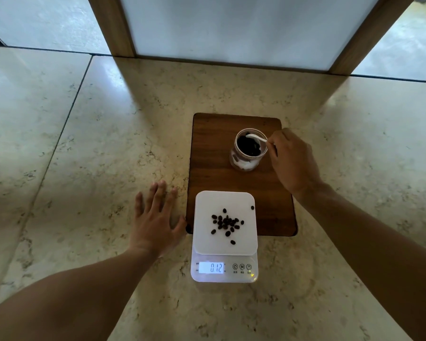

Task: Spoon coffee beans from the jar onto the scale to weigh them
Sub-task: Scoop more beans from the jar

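A clear jar [247, 160] of dark coffee beans stands open on a wooden board [212, 163]. My right hand [293, 161] is just right of the jar and holds a white spoon [256, 138], whose bowl reaches over the jar's mouth. In front of the jar sits a white scale [225, 244]; its display reads 0.12. A small heap of coffee beans [226, 223] lies on the scale's platform, with one stray bean near its far right corner. My left hand [155, 222] rests flat on the counter left of the scale, fingers spread, holding nothing.
The counter [84, 143] is pale marbled stone with a seam running down the left. A wooden-framed frosted panel [231, 28] rises at the back edge. The scale's near half overhangs the board onto the stone.
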`<state>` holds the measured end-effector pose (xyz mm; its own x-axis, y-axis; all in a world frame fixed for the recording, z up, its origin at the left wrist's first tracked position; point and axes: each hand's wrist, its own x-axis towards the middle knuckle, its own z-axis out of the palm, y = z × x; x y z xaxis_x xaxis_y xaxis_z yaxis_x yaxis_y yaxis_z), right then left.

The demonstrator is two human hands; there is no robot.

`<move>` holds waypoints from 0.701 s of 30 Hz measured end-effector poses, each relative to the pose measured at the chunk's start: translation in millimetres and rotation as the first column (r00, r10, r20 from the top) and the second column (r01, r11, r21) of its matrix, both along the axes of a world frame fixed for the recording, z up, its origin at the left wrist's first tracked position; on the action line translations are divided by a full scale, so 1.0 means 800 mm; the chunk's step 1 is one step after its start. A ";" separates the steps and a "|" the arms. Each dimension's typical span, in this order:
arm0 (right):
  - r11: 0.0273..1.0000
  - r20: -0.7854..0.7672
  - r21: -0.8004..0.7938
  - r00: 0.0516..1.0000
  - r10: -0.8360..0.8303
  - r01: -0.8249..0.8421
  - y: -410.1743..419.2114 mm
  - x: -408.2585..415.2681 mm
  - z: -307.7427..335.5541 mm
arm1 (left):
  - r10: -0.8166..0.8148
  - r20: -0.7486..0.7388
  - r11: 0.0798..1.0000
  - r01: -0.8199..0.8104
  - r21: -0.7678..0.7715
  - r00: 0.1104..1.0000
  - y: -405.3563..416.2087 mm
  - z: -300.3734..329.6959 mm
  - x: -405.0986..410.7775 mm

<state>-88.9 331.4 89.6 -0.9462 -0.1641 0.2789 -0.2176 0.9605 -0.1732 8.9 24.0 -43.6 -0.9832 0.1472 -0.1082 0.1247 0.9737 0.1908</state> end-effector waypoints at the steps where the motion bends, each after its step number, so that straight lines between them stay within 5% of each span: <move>1: 1.000 0.011 0.021 1.000 0.008 -0.008 0.001 -0.002 -0.001 | 0.000 -0.003 1.000 0.000 -0.003 1.000 0.000 -0.001 0.000; 21: 0.946 0.269 0.014 0.910 -0.316 0.324 0.000 -0.040 0.002 | -0.006 -0.039 1.000 0.007 0.026 0.999 -0.002 -0.005 0.001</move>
